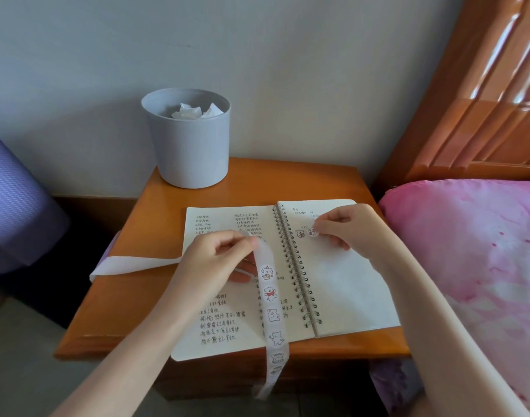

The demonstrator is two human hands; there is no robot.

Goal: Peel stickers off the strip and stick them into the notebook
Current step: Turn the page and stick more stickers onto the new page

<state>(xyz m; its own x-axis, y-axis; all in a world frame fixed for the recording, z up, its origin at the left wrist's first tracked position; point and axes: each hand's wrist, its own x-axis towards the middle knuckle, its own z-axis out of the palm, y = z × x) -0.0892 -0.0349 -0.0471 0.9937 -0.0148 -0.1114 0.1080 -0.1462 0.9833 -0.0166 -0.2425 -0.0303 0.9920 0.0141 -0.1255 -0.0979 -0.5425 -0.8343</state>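
Soft, even daylight is filling the scene. Bright glare is streaking the glossy orange wooden headboard [483, 85] at the upper right. Deep shadow is pooling at the left, below the glossy orange-brown wooden tabletop [122, 296]. The wide lens is bowing edges near the borders, and the white paper sticker strip [271, 314] is blurring at its lower end.

A grey bin [188, 139] of crumpled paper stands on the wooden nightstand [131, 299] — pink bedding [474, 236] beside.
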